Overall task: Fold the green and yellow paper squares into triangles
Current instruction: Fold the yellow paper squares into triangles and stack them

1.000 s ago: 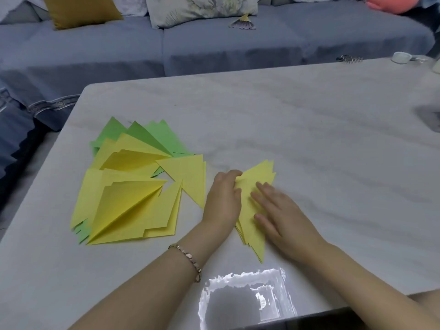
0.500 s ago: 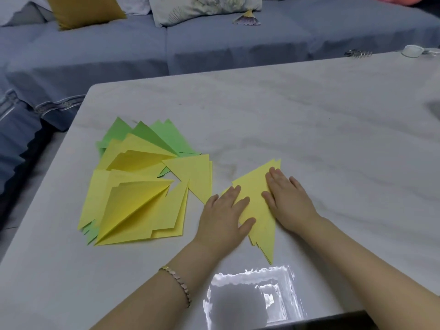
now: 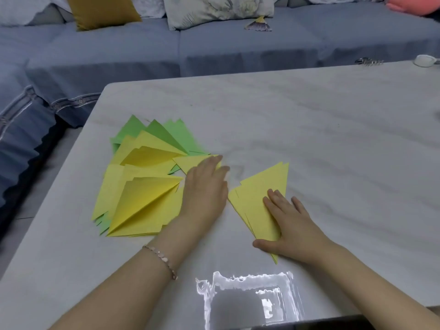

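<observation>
Grips wide: right hand (image 3: 290,225) flat on yellow stack (image 3: 264,184), left hand (image 3: 204,189) flat on folded pile (image 3: 142,201)

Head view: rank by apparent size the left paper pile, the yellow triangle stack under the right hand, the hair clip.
1. left paper pile
2. yellow triangle stack
3. hair clip, smallest, though farthest from the camera

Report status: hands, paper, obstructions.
Left hand open, on pile edge. Right hand flat, pressing folded yellow stack. Nothing blocks either.
</observation>
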Available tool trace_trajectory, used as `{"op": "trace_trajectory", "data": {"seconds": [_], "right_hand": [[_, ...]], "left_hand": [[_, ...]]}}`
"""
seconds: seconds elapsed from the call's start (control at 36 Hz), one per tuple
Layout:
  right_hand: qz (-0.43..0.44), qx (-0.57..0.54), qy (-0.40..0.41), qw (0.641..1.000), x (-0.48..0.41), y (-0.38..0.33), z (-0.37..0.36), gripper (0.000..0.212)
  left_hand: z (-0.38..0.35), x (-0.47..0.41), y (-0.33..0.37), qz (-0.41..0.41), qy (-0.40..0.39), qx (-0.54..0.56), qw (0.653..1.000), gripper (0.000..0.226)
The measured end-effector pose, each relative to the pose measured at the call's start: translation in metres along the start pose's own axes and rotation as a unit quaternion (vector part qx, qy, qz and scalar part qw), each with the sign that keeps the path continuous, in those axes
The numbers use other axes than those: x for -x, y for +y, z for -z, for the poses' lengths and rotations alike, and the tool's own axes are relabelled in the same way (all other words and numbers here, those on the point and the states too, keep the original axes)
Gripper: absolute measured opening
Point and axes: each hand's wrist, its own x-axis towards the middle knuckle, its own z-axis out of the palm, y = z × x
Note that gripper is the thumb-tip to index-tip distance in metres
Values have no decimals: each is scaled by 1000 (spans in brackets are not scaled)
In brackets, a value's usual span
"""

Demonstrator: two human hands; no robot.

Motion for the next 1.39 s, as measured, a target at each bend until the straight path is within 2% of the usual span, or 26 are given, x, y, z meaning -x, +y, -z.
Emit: {"op": "trace_trajectory", "data": {"seconds": [0.06,0.11,0.17,0.22,0.36,0.44,0.56,0.64,0.69,0.75,0.83,0.89,0.94,1.06,1.11,1.17,1.25,1.39], "right_hand": [[15,-11,1,1000,-1,0,2,121],[23,-32,5,999,-2,-2,5,127],[33,-70,26,997,-2,-3,8,128],[42,-101,60,992,0,-2,11,123],[41,-153,151,976,9,1,22,76],[33,-194,199,960,16,6,29,48],[24,-226,245,943,21,9,34,31],[33,-241,252,937,22,7,35,28],[45,-241,254,936,21,2,34,26],[44,-231,272,933,20,-2,33,28],[-15,-230,294,928,18,-8,32,29],[-72,-246,258,932,16,-8,28,35],[-113,-234,200,945,14,-7,22,45],[-116,-173,111,972,8,-7,10,51],[-87,-140,103,981,4,-8,7,51],[-61,-127,101,985,-1,-8,8,50],[-29,-155,105,982,-7,-6,9,46],[9,-137,158,978,-6,1,2,56]], "left_hand": [[13,-17,-17,51,-57,-47,996,55],[22,-37,-33,98,-159,-89,978,68],[23,-50,-43,118,-232,-77,963,74],[23,-58,-46,110,-257,-54,959,71],[39,-61,-34,45,-196,-25,979,20],[61,-59,-19,58,-130,33,989,16],[96,-52,0,64,67,36,995,18],[114,-44,12,65,193,61,977,16],[116,-42,26,100,233,180,950,10],[104,-41,43,165,245,287,911,17],[63,-32,69,260,201,414,849,27],[34,-22,85,309,138,467,817,22],[11,-10,97,343,70,480,804,29],[-9,4,99,351,-13,461,815,58],[-12,7,88,331,-19,450,830,55],[-13,11,75,303,-28,403,863,43],[-16,19,63,250,-99,303,914,38],[-27,28,64,177,-168,191,951,36]]}}
